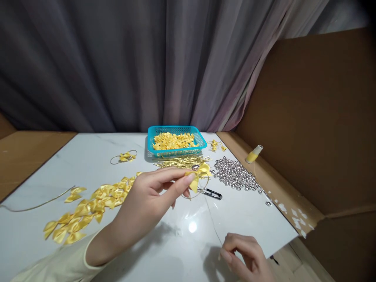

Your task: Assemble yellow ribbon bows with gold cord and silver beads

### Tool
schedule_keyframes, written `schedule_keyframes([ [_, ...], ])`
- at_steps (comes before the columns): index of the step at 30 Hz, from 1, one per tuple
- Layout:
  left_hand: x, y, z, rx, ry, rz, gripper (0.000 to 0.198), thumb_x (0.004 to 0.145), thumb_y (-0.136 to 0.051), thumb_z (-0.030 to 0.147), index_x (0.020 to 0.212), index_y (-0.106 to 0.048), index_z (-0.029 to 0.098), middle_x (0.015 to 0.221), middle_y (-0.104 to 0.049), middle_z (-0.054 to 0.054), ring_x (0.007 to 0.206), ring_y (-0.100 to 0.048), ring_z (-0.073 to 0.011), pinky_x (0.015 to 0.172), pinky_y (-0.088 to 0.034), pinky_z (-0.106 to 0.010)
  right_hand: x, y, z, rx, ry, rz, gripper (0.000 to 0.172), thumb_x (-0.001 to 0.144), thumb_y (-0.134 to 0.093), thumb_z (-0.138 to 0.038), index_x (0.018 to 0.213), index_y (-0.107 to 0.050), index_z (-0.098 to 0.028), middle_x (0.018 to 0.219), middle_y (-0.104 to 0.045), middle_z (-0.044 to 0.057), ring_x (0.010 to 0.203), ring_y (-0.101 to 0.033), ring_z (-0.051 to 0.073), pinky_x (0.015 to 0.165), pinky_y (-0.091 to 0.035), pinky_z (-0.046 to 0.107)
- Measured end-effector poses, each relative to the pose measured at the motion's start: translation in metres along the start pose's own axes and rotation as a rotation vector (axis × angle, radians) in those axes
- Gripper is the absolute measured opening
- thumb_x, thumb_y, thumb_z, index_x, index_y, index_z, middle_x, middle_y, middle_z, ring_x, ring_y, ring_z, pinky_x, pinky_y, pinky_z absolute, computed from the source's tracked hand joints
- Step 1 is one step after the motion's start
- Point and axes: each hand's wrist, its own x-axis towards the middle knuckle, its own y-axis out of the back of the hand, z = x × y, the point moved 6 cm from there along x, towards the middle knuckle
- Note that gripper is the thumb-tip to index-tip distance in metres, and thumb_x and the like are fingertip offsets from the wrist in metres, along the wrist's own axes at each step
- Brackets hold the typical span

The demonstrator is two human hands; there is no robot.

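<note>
My left hand (149, 199) reaches over the middle of the table and pinches a yellow satin ribbon bow (202, 170) between thumb and fingertips. A silver bead (195, 167) sits at the bow, and a thin gold wire loop (208, 181) hangs below it. From near the bow a fine thread (213, 220) runs down to my right hand (245, 256), whose thumb and finger are closed at its end near the front edge. Black thread snips (212, 193) lie just behind the bow. Many loose yellow bows (108, 195) are spread left of my left wrist.
A turquoise basket (151, 137) full of bows stands at the back, with gold wire pieces (182, 161) before it. Silver beads (235, 174) are heaped at right, near a yellow thread spool (253, 154). Looped bows (127, 156) lie behind. Cardboard walls (308, 117) flank the table.
</note>
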Motion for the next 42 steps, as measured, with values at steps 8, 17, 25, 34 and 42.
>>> schedule_keyframes([
  [8, 0.0, -0.001, 0.008, 0.086, -0.035, -0.004, 0.015, 0.085, -0.06, 0.02, 0.073, -0.07, 0.02, 0.062, -0.066, 0.005, 0.047, -0.053, -0.0061, 0.043, -0.045, -0.015, 0.016, 0.026, -0.024, -0.136, 0.065, 0.109, 0.011, 0.09, -0.053, -0.023, 0.082, -0.061, -0.021, 0.075, -0.062, 0.001, 0.067, -0.055, 0.013, 0.059, -0.042, 0.023],
  [17, -0.008, -0.014, 0.02, 0.339, -0.407, -0.049, 0.015, 0.085, -0.054, 0.009, 0.089, -0.067, 0.016, 0.08, -0.072, 0.0, 0.072, -0.067, -0.0112, 0.067, -0.053, -0.018, 0.049, 0.043, -0.133, -0.376, 0.61, 0.385, 0.02, 0.081, -0.061, -0.002, 0.098, -0.058, -0.014, 0.09, -0.061, 0.008, 0.084, -0.055, 0.017, 0.074, -0.046, 0.031],
  [25, -0.003, -0.015, 0.015, 0.263, -0.207, -0.176, 0.017, 0.089, -0.052, 0.015, 0.081, -0.066, 0.019, 0.073, -0.068, 0.005, 0.062, -0.06, -0.0071, 0.061, -0.047, -0.015, 0.066, 0.026, -0.138, -0.458, 0.643, 0.425, 0.019, 0.082, -0.059, -0.001, 0.095, -0.055, -0.013, 0.087, -0.057, 0.008, 0.08, -0.053, 0.017, 0.068, -0.046, 0.03],
  [34, -0.004, -0.02, 0.008, 0.266, -0.045, -0.334, 0.033, 0.094, -0.042, 0.028, 0.066, -0.057, 0.02, 0.064, -0.06, 0.004, 0.061, -0.056, -0.0102, 0.057, -0.042, -0.02, 0.065, 0.03, -0.137, -0.446, 0.636, 0.383, 0.018, 0.084, -0.056, -0.002, 0.093, -0.053, -0.018, 0.084, -0.056, 0.005, 0.076, -0.051, 0.017, 0.066, -0.044, 0.031],
  [42, -0.005, -0.022, 0.012, 0.319, -0.178, -0.32, 0.025, 0.093, -0.045, 0.019, 0.071, -0.055, 0.019, 0.066, -0.058, 0.005, 0.061, -0.053, -0.0079, 0.061, -0.041, -0.017, 0.068, 0.032, -0.138, -0.4, 0.654, 0.343, 0.017, 0.083, -0.056, 0.0, 0.086, -0.054, -0.017, 0.078, -0.055, 0.004, 0.071, -0.048, 0.015, 0.063, -0.041, 0.029],
])
